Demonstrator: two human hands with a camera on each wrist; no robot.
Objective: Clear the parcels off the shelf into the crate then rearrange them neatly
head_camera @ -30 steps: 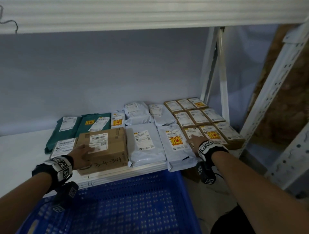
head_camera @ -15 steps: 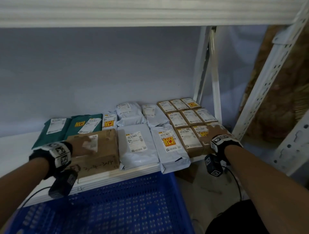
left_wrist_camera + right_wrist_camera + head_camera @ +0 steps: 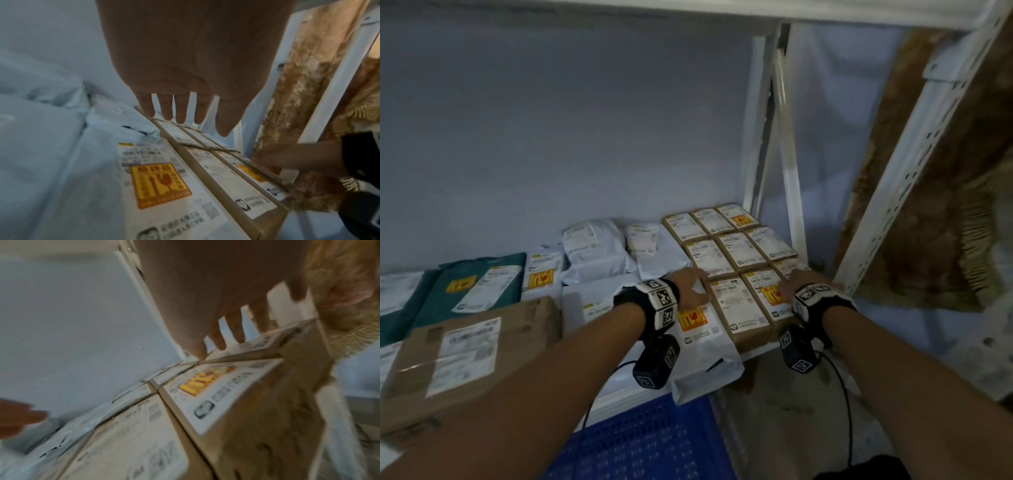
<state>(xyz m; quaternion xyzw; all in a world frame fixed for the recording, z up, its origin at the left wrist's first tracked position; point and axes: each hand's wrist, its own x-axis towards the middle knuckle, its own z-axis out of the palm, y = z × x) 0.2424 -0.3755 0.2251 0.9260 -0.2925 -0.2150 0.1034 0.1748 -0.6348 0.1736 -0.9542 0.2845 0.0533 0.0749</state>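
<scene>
Parcels (image 3: 729, 253) lay on the shelf (image 3: 750, 354), none in the blue crate (image 3: 654, 442). Left hand (image 3: 693, 286) and right hand (image 3: 796, 282) had flat, spread fingers over the small brown boxes, holding nothing. Next, they needed to grab one.

Dim, bluish light throughout; right wrist view smeared by motion blur (edges worst), head view soft.
</scene>
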